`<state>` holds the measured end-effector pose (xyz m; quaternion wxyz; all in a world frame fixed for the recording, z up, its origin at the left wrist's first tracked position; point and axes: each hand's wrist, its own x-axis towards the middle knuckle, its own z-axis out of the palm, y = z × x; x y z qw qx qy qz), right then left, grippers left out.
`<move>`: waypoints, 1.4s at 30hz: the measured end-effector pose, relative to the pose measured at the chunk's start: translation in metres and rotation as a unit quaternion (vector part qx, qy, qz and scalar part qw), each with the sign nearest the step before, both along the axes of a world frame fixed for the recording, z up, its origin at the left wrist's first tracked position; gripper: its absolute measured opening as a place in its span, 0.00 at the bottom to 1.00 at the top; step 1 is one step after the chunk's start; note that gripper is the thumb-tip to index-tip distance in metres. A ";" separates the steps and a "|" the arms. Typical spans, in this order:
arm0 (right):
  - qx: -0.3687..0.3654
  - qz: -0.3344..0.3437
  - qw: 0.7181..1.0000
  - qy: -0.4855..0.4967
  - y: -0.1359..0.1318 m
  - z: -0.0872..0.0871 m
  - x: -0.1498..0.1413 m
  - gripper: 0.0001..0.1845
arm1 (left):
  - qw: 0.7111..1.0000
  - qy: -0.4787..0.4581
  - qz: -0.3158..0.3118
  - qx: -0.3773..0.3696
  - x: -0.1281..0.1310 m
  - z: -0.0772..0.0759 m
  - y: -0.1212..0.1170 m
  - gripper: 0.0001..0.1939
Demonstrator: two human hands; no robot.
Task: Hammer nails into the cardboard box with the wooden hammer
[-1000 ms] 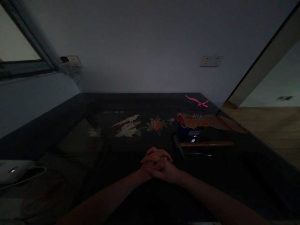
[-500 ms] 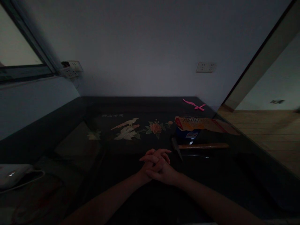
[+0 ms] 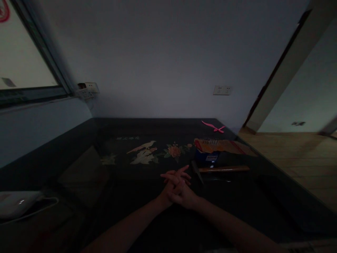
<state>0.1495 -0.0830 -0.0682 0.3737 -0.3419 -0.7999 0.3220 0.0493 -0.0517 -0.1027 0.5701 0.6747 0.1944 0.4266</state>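
Near hammer (image 3: pixel 223 169), left hand (image 3: pixel 165 195) loosely interlaced with right hand (image 3: pixel 187 197).

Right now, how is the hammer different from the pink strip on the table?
The hammer has a brown handle and a dark head, but the pink strip looks pink all over. The hammer looks thicker; the pink strip is thinner. The hammer's handle is straight, while the pink strip bends and crosses itself near one end. Both lie on the dark table.
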 end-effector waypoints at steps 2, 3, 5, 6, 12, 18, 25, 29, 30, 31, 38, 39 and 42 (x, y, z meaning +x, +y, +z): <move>0.010 0.004 1.000 -0.001 -0.001 0.001 0.000 0.31 | 1.000 -0.010 0.006 0.011 -0.001 0.003 -0.002 0.34; 0.014 0.006 1.000 -0.003 -0.001 0.002 0.000 0.32 | 1.000 -0.011 0.009 0.013 -0.002 0.005 -0.003 0.34; 0.020 0.009 1.000 -0.008 -0.002 0.003 0.001 0.34 | 1.000 0.006 0.020 0.014 -0.003 0.010 -0.006 0.35; 0.020 0.008 1.000 -0.011 -0.003 0.004 0.002 0.35 | 1.000 0.011 0.025 0.012 -0.003 0.012 -0.007 0.36; -0.002 -0.033 0.999 -0.028 -0.016 0.014 0.010 0.43 | 1.000 -0.016 0.018 -0.009 -0.004 0.015 -0.012 0.44; 0.006 -0.118 0.993 0.000 -0.017 0.030 0.047 0.21 | 1.000 0.005 0.030 -0.005 -0.010 0.022 -0.019 0.32; 0.008 -0.394 0.919 0.002 0.003 0.014 0.160 0.14 | 0.996 0.074 0.043 0.001 -0.010 0.029 -0.015 0.22; 0.027 -0.473 0.873 -0.112 0.001 0.001 0.218 0.11 | 0.993 0.108 0.042 0.016 -0.010 0.030 -0.015 0.19; 0.034 -0.485 0.861 -0.147 0.000 -0.002 0.229 0.12 | 0.993 0.112 0.043 0.017 -0.010 0.030 -0.015 0.19; 0.041 -0.495 0.849 -0.181 -0.001 -0.005 0.239 0.13 | 0.992 0.115 0.044 0.017 -0.010 0.031 -0.015 0.18; 0.053 -0.495 0.795 -0.347 -0.001 -0.027 0.274 0.15 | 0.988 0.140 0.050 0.046 -0.011 0.032 -0.013 0.17; 0.054 -0.494 0.789 -0.362 -0.001 -0.029 0.276 0.15 | 0.986 0.146 0.048 0.059 -0.011 0.033 -0.014 0.17; 0.054 -0.497 0.770 -0.396 -0.003 -0.031 0.280 0.16 | 0.979 0.169 0.031 0.107 -0.011 0.035 -0.017 0.17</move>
